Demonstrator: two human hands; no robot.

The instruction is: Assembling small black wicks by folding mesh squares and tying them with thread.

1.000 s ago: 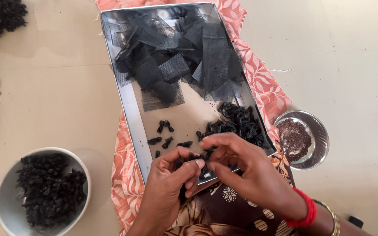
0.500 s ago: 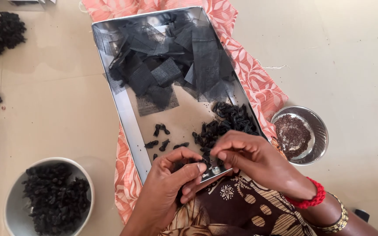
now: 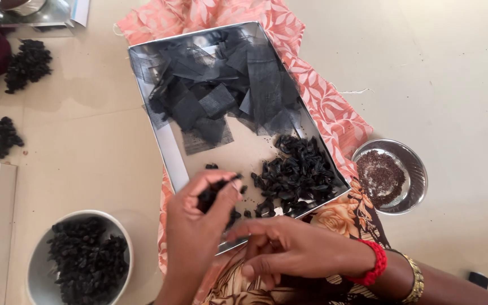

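I see left fingers [image 3: 221, 189] pinching wrinkled black dried pieces [image 3: 209, 197] beside the rectangular steel tray [image 3: 165, 147]; right fingers [image 3: 255, 248] loosely curled, holding nothing I can see.

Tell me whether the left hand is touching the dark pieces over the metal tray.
Touching. The head view shows the left hand with its fingers pinched around a small clump of dark pieces above the metal tray.

Pale floor [image 3: 458, 85] bears patterned cloth [image 3: 334, 113], two bowls, black heaps.
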